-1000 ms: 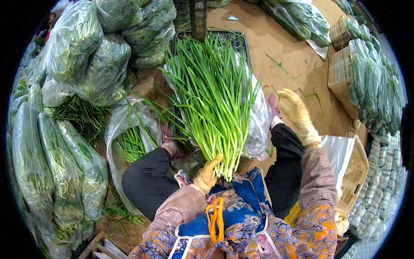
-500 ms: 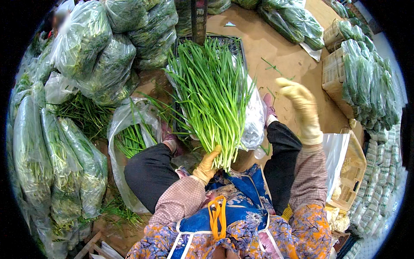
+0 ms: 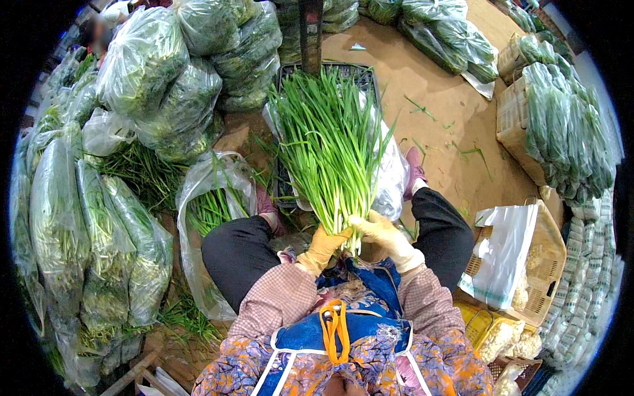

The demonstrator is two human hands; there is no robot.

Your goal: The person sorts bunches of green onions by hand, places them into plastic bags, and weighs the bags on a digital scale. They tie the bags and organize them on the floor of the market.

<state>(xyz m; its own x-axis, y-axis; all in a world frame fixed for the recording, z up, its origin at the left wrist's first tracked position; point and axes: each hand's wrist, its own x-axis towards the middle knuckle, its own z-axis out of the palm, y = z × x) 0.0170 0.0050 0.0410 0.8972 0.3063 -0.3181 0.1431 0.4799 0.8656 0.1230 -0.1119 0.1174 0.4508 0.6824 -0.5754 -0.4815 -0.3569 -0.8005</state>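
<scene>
Green long-leaved stalks (image 3: 328, 145) lie in one bunch over a black crate (image 3: 360, 72), stem ends at the near side. We find the left hand (image 3: 321, 248), gloved, closed around the pale lower stems. We observe the right hand (image 3: 386, 239), also gloved, partly curled at the stems' right side; we cannot tell whether it grips them. We note whitish plastic (image 3: 391, 181) beside the bunch and a clear bag (image 3: 205, 284) at left.
</scene>
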